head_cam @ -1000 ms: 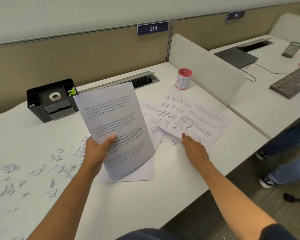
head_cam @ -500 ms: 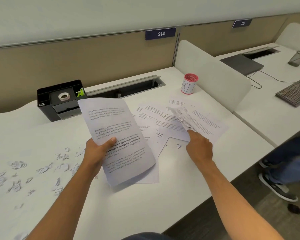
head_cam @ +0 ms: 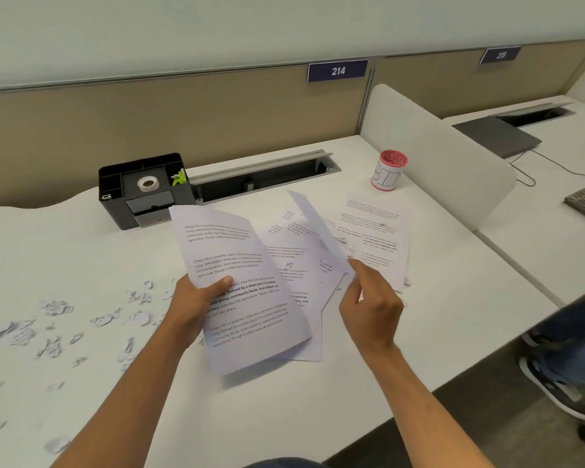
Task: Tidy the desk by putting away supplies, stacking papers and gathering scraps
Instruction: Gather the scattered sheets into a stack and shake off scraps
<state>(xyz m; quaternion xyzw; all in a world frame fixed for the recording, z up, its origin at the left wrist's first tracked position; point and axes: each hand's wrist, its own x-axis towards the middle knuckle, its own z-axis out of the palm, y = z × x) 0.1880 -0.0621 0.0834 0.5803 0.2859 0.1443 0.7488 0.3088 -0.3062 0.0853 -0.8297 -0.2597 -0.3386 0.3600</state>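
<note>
Little torn paper scraps [head_cam: 58, 319] lie all over the left part of the tabletop [head_cam: 453, 319]; nobody has picked them up yet. The left hand [head_cam: 196, 309] is closed on a printed sheet [head_cam: 240, 285], thumb on top, holding it up off the tabletop. More loose pages [head_cam: 375, 238] lie spread out behind. The right hand [head_cam: 368, 305] pinches the corner of another sheet [head_cam: 318, 228] and tips it up. This looks like the paper-stacking step. Next, that sheet should go onto the one in the left hand.
</note>
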